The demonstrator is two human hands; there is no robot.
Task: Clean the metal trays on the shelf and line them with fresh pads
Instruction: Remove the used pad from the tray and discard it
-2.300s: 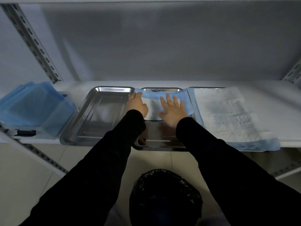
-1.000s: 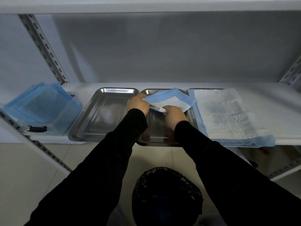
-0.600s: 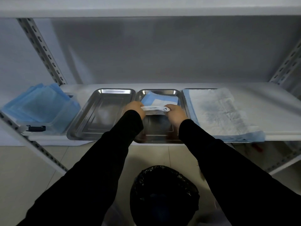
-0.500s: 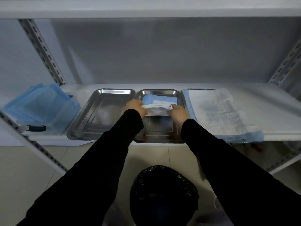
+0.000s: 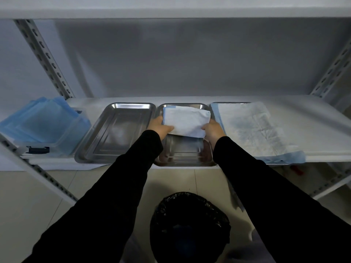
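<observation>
Three metal trays stand side by side on the white shelf. The left tray [image 5: 115, 133] is bare. Over the middle tray [image 5: 185, 154] I hold a partly folded white and blue pad [image 5: 187, 121]. My left hand [image 5: 159, 127] grips its left edge and my right hand [image 5: 212, 130] grips its right edge. The pad covers the far half of that tray; the near half shows bare metal. The right tray [image 5: 230, 102] is almost hidden under a spread pad [image 5: 252, 130] whose blue edge hangs over the shelf front.
A stack of blue pads [image 5: 41, 120] lies in a clear box at the shelf's left end. A bin with a black bag [image 5: 190, 224] stands on the floor below me. Perforated shelf posts [image 5: 43, 57] rise at both sides, and an upper shelf runs overhead.
The pad went from spread flat under my hands to bunched between them, and it has now opened wider toward me over the middle tray's far half.
</observation>
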